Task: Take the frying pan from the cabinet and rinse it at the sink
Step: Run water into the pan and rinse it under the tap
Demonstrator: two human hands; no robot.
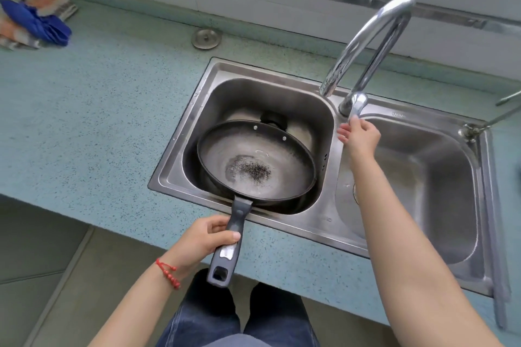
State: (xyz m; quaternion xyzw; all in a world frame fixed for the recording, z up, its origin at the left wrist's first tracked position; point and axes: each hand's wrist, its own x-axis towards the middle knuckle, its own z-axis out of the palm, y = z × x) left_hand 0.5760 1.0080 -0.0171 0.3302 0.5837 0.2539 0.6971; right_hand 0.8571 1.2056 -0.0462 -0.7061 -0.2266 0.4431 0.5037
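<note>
My left hand (203,239) grips the handle of the frying pan (255,162), which is out of the cabinet and in the left sink basin (248,93), while my right hand (359,136) pinches the faucet lever (357,105), with rinsing yet to do.

Dark frying pan (256,162), dark specks inside, tilted over left sink (197,110) basin.

left hand (203,239): wrapped round grey handle of frying pan (256,162) | pan: in left basin of double sink (335,186), dark specks at centre | right hand (359,136): on faucet lever (357,103) | spout (366,39): over left basin | cloths (31,18): far-left counter
</note>
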